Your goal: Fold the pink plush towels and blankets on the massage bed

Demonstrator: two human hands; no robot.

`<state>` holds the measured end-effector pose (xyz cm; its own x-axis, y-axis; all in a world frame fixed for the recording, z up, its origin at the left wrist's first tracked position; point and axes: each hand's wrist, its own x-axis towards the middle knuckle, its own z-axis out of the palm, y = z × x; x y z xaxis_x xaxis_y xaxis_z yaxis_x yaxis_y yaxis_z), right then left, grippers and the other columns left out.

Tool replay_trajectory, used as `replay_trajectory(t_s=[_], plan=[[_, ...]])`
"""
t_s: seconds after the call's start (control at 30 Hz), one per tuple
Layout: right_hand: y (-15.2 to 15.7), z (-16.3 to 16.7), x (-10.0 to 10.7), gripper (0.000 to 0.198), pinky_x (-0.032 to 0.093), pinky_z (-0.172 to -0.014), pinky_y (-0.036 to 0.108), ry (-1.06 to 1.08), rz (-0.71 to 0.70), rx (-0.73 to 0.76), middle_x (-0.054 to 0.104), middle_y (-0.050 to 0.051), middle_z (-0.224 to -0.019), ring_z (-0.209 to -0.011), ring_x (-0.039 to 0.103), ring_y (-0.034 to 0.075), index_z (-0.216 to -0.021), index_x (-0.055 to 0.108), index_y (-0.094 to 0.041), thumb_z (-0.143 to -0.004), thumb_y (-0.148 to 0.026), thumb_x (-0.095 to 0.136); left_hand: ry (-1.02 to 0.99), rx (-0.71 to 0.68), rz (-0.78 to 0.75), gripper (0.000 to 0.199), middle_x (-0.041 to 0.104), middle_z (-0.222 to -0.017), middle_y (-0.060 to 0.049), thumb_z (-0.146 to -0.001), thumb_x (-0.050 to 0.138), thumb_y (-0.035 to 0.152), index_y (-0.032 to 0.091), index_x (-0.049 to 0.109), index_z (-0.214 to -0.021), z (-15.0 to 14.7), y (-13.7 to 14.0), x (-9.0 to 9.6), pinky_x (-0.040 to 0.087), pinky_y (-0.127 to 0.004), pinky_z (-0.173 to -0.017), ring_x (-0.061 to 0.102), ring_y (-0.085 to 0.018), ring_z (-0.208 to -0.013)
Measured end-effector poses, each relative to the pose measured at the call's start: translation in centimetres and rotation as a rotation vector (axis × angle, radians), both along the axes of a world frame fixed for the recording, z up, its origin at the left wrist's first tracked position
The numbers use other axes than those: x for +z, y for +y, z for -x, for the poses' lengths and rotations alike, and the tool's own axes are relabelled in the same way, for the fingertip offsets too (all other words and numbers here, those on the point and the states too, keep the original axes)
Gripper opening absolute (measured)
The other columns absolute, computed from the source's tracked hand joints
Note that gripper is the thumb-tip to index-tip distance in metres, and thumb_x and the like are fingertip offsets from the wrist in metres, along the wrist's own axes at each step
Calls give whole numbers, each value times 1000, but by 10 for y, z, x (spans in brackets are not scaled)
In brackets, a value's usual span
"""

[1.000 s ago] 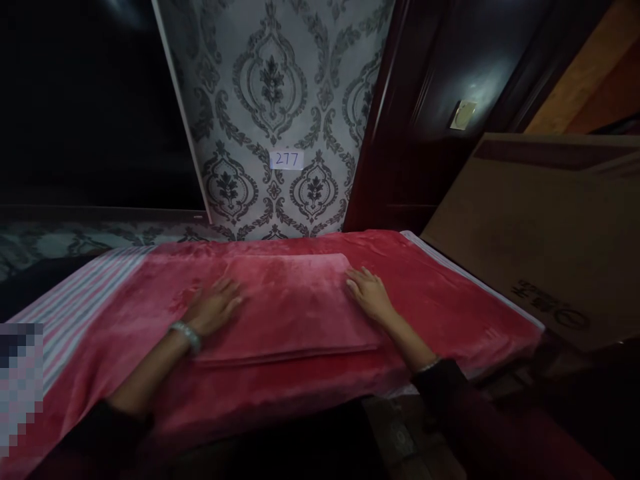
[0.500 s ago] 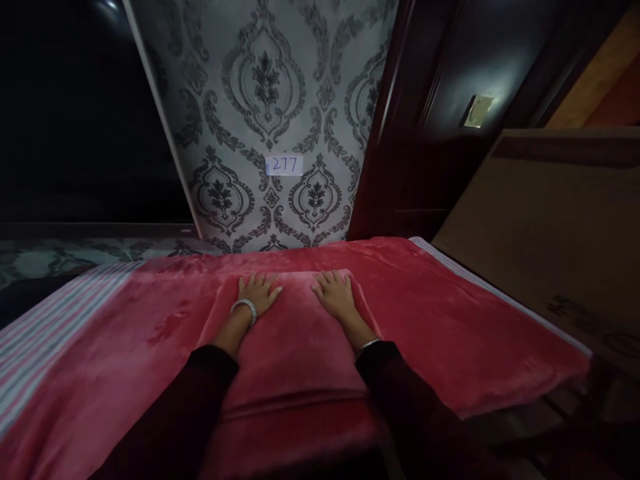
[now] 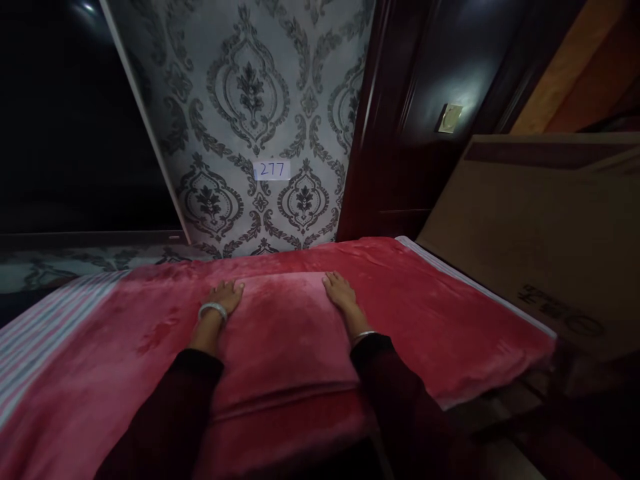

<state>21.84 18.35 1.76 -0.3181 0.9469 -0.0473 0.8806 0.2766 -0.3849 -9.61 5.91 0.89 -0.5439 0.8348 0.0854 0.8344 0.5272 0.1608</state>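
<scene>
A folded pink-red plush blanket [image 3: 290,333] lies in front of me, with a fold line along its near side. At its far left corner rests my left hand [image 3: 224,298], open, fingers loosely spread, with a pale bracelet at the wrist. My right hand [image 3: 341,292] lies open along the far right corner, fingers stretched forward and a thin bangle on the wrist. Neither hand grips anything. Under the folded blanket spreads a wider red plush cover [image 3: 415,313].
A striped cloth [image 3: 55,327] shows at the left under the red cover. A large cardboard box [image 3: 540,220] leans at the right. Behind are a patterned wall with a paper label [image 3: 271,169], a dark screen [image 3: 85,133] and a dark wood panel with a switch [image 3: 450,118].
My left hand has slid outward to the left edge of the folded blanket. The right hand has shifted slightly toward the right edge. The view has turned a little to the right.
</scene>
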Motion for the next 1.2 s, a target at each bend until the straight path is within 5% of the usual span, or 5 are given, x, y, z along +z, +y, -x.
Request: replay_trajectory(t_s=[0.3,0.43,0.6,0.97,1.2], plan=[[-60,-24,17,56,18,-117,64,-96,-182,83,17,8,-167,-154,12,32,-158,31,-30,-103,-45,31,52,-13,59,73,32,-159,-21,-95,34,56,11,39,-152,-40,-52,34,28,-62,-115,27,-43,-147],[-121,-2,1,53,18,-119,61,-68,-296,360,23,3,-166,-153,16,30,-156,33,-34,-104,-43,33,111,-447,3,62,23,-165,-6,-98,38,46,29,31,-156,-117,-77,21,15,-65,-120,13,-33,-153],[-149,9,-18,52,15,-120,61,-58,-302,403,25,3,-165,-153,16,29,-154,39,-30,-103,-40,35,114,-444,131,60,16,-166,-5,-101,33,45,29,26,-158,-163,-82,-1,10,-71,-118,10,-33,-154],[-137,-65,-22,59,18,-120,56,-139,-287,132,24,6,-165,-153,15,31,-156,35,-25,-103,-52,31,182,-185,88,64,18,-165,-14,-98,36,50,23,32,-156,-120,-144,0,19,-68,-117,15,-35,-153],[-141,-109,-43,58,45,-102,42,49,-184,-70,53,14,-147,-125,57,29,-158,32,-21,-102,-38,33,-112,4,-200,69,49,-146,-25,-94,27,39,-2,40,-148,-78,-219,-23,35,-53,-117,44,-36,-139]])
